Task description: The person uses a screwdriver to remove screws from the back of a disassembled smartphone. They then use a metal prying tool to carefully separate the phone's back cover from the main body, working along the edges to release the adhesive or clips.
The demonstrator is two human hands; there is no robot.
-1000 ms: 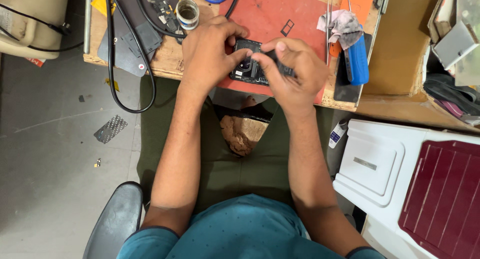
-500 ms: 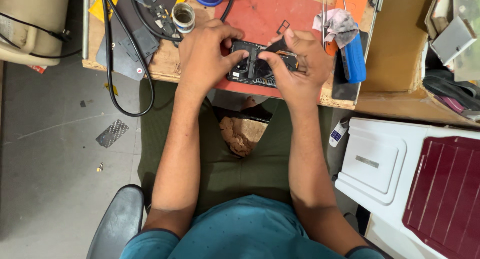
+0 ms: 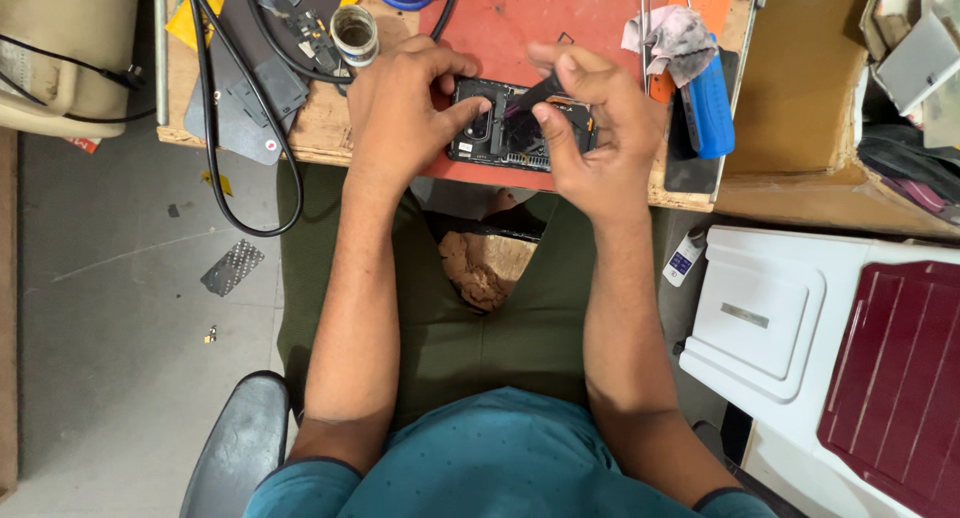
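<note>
Left hand [image 3: 400, 113] fingers are pinning the opened phone [image 3: 520, 128]; right hand [image 3: 600, 128] fingers are pinching a black strip [image 3: 530, 91] just above it.

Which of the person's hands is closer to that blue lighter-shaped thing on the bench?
The right hand: it works just beside the blue thing, not touching it. The left hand sits farther off, across the opened phone.

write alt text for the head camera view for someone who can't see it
Seen from above, a seated person's left hand steadies an opened phone on a red mat while the right hand holds a thin black tool over it. Cables, a small jar and a blue lighter lie nearby.
</note>
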